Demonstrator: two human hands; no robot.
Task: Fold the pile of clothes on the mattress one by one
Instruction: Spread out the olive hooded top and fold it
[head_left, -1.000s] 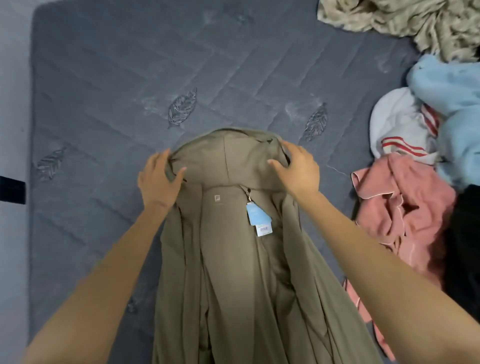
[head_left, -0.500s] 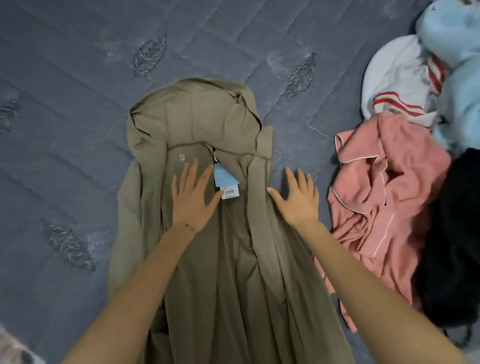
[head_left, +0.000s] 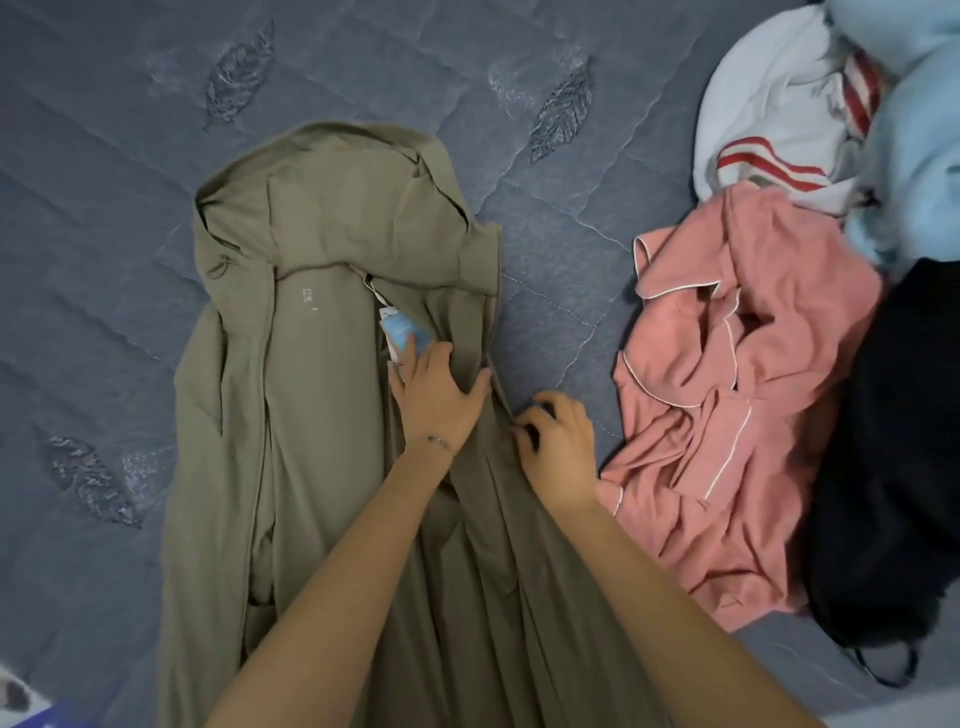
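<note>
Right hand (head_left: 558, 441) now curled, perhaps pinching jacket (head_left: 322, 415)

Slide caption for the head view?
Left hand presses an olive hooded jacket onto the mattress while right hand pinches its front edge; unfolded clothes lie alongside.

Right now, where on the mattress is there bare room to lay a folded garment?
Bare mattress lies left of the olive jacket and beyond its hood. A narrow strip separates jacket and pink garment, by the right hand. The clothes pile crowds the right side.
</note>
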